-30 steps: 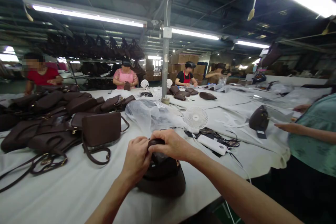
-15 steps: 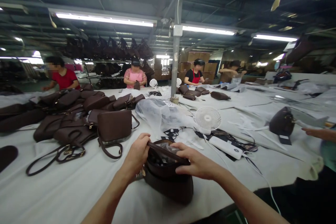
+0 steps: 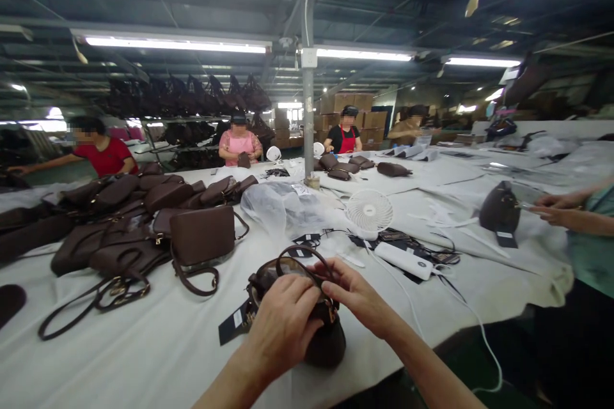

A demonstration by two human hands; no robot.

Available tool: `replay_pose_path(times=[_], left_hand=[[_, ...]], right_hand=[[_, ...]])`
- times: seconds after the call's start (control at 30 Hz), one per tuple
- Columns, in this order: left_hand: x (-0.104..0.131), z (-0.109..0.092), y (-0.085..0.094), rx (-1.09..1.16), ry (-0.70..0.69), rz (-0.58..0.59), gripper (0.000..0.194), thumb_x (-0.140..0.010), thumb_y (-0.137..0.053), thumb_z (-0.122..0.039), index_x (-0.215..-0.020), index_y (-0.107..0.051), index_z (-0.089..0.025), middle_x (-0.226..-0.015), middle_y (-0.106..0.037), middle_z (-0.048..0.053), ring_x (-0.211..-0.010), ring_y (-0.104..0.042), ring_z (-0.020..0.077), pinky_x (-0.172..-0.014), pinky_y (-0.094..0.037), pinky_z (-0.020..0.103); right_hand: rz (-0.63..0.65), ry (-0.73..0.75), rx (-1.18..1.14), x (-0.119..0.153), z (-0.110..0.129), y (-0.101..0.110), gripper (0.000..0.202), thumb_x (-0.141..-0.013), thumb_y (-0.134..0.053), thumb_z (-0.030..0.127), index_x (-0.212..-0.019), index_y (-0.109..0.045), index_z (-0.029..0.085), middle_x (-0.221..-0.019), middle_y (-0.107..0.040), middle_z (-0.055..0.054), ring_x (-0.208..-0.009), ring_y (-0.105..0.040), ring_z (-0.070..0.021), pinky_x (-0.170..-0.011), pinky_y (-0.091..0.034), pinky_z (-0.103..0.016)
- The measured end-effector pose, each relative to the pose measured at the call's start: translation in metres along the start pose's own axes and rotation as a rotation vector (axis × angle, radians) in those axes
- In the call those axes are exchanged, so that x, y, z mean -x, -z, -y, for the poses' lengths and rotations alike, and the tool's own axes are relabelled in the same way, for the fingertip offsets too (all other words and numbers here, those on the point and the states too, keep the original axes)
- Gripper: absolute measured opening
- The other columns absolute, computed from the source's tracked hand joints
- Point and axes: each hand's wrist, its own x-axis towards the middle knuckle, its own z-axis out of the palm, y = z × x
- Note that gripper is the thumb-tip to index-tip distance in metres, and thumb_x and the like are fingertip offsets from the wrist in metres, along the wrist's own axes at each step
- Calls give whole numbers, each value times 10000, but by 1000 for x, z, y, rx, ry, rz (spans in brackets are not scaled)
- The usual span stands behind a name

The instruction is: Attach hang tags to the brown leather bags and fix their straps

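Note:
A dark brown handbag [image 3: 326, 344] stands on the white-covered table in front of me, its top open and a looped handle rising above it. My left hand [image 3: 288, 310] is closed over the near side of the bag's rim, partly covering the opening. My right hand [image 3: 350, 291] has its fingers closed on the strap at the right side of the rim, near a gold-coloured buckle. From the bag's left side hangs a black tag [image 3: 233, 323] with a white label. What lies under my left fingers is hidden.
A heap of brown bags [image 3: 115, 204] fills the left. Behind my hands are a clear plastic bag [image 3: 273, 208], a white fan [image 3: 369, 212] and a white power strip [image 3: 403, 260] with cables. A co-worker's hands [image 3: 559, 208] are near another brown bag [image 3: 499, 212] at right.
My left hand has moved from the strap's left end onto the near rim. The bag has turned, bringing its black tag into view at left. The handle now stands in a loop.

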Motion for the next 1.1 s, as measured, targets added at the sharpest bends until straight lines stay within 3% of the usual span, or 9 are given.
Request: replay_pose_path(times=[0.17, 0.27, 0.37, 0.5, 0.67, 0.77, 0.9, 0.97, 1.1], left_hand=[[-11, -1, -11, -55, 108, 199, 164, -848, -559, -121, -993, -593, -190, -935, -661, 56, -922, -588, 237, -840, -470, 390], [-13, -5, -14, -125, 146, 234, 179, -855, -520, -95, -994, -584, -187, -878, -654, 48, -846, -586, 234, -788, -470, 382], [-14, -15, -18, -212, 163, 152, 260, -848, -526, -109, -1087, -562, -203, -996, -626, 65, -920, -568, 251, -809, -475, 396], [-13, -26, -31, -316, 148, 80, 260, -849, -553, -154, -1094, -577, -237, -1004, -586, 69, -903, -562, 247, -768, -497, 375], [-3, -24, -47, -411, 22, -95, 158, -885, -550, -193, -1035, -601, -200, -928, -594, 81, -868, -579, 240, -732, -508, 351], [0, -20, -51, -372, -68, -148, 73, -903, -526, -171, -906, -597, -187, -821, -604, 49, -782, -586, 203, -702, -495, 313], [-5, -15, -51, -281, -43, -155, 120, -920, -496, -173, -826, -569, -184, -729, -601, 19, -665, -571, 169, -619, -452, 279], [-7, -11, -49, -280, -12, -176, 145, -920, -484, -172, -795, -558, -186, -695, -596, 13, -632, -563, 170, -593, -425, 283], [-6, 0, -39, -298, 132, -202, 183, -900, -477, -150, -729, -528, -191, -668, -595, 12, -633, -561, 172, -611, -394, 306]], right_hand=[[-35, 18, 9, 20, -11, 7, 433, -867, -587, 436, -1233, -548, 209, -1240, -621, -82, -1182, -549, -249, -1032, -407, -441], [-107, 28, -48, 29, -27, 7, 358, -829, -638, 354, -1155, -573, 222, -1189, -643, -77, -1152, -573, -243, -1012, -425, -421], [-167, 75, -133, 32, -38, 1, 336, -811, -633, 280, -1134, -549, 246, -1136, -672, -70, -1100, -610, -234, -974, -457, -418], [-149, 128, -210, 39, -49, -6, 602, -751, -645, 189, -1303, -427, 289, -1216, -658, -73, -1173, -589, -239, -1037, -417, -454], [-174, 132, -119, 50, -79, -13, 879, -764, -667, 250, -1491, -174, 300, -1405, -527, -100, -1357, -412, -241, -1148, -259, -475], [-315, 131, -41, 46, -91, -22, 970, -721, -718, 311, -1491, -129, 307, -1413, -513, -93, -1335, -440, -248, -1124, -316, -442], [-467, 109, 161, 30, -89, -31, 560, -670, -731, 412, -1158, -513, 245, -1062, -676, -72, -991, -640, -282, -853, -525, -375], [-441, 143, 239, 24, -85, -33, 363, -692, -692, 468, -937, -558, 237, -837, -667, -30, -793, -638, -254, -703, -531, -345], [-424, 138, 344, 22, -82, -35, 294, -749, -639, 509, -764, -548, 230, -665, -587, 5, -636, -554, -203, -582, -471, -306]])
